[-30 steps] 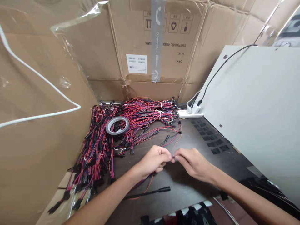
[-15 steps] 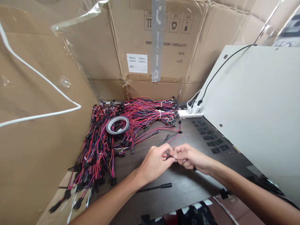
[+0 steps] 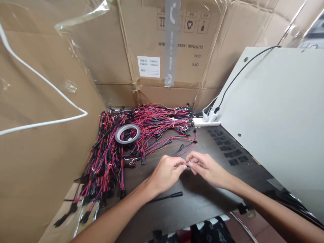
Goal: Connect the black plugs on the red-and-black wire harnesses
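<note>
Over the middle of the dark tabletop, my left hand and my right hand meet fingertip to fingertip. Both are closed in a pinch on a thin black cable, of which only a short piece shows between them. My fingers hide the rest of it. A black cable with a thick connector end lies beneath my left forearm. Just beyond my hands is another black connector, close to loose red wires.
A heap of red and dark wires with black connectors fills the left side, with a tape roll on it. Tied wire bundles lie behind. A power strip and black tape pieces are at right, beside a white panel.
My fingertips have risen slightly, and my right fingers have loosened their curl. The red wire at my left fingers and the black piece below my right hand no longer show.
</note>
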Tool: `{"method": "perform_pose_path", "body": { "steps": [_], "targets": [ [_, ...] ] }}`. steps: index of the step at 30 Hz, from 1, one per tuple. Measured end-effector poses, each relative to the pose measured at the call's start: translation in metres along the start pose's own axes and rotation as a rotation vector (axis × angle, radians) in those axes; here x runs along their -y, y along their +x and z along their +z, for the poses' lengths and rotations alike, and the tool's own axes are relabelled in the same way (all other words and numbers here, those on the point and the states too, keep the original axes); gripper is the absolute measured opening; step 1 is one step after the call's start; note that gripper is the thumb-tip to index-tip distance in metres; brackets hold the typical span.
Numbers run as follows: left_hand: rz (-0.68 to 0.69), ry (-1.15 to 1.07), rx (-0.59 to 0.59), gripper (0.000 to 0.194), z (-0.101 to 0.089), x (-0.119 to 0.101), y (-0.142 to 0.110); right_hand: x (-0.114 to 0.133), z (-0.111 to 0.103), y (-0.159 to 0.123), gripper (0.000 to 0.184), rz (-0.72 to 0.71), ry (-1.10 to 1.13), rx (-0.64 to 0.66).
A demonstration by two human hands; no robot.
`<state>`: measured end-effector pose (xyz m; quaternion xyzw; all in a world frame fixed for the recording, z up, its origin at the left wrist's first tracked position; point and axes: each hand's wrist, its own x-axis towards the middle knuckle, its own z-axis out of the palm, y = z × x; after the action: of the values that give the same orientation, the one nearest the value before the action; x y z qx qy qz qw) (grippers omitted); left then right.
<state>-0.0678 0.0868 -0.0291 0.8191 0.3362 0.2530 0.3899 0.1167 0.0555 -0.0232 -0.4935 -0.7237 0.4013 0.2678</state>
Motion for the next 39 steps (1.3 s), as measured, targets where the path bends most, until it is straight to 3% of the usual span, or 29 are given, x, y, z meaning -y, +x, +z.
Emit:
{"method": "perform_pose_path", "body": {
  "steps": [5, 8, 14, 20, 26, 33, 39],
  "targets": [
    [-0.089, -0.068, -0.008, 0.024, 0.000, 0.000, 0.001, -0.008, 0.004, -0.007, 0.018, -0.298, -0.419, -0.033],
    [-0.142, -0.159, -0.007, 0.025, 0.001, 0.003, 0.003, -0.010, 0.005, -0.007, 0.028, -0.396, -0.588, -0.055],
    [-0.228, -0.467, 0.048, 0.025, 0.002, 0.010, 0.007, -0.008, 0.004, -0.001, 0.028, -0.397, -0.594, -0.063],
    [-0.300, -0.531, 0.165, 0.029, -0.002, 0.012, 0.008, -0.009, -0.001, -0.002, 0.029, -0.352, -0.525, -0.019],
    [-0.428, -0.655, 0.308, 0.029, -0.004, 0.009, 0.006, -0.016, -0.006, -0.009, 0.028, -0.358, -0.769, 0.060],
    [-0.561, -0.921, 0.467, 0.025, -0.013, 0.011, 0.005, -0.027, -0.041, -0.015, 0.039, -0.450, -0.861, -0.027],
    [-0.617, -1.042, 0.549, 0.020, -0.017, 0.012, 0.004, -0.022, -0.066, -0.026, 0.036, -0.502, -0.837, -0.047]
  ]
}}
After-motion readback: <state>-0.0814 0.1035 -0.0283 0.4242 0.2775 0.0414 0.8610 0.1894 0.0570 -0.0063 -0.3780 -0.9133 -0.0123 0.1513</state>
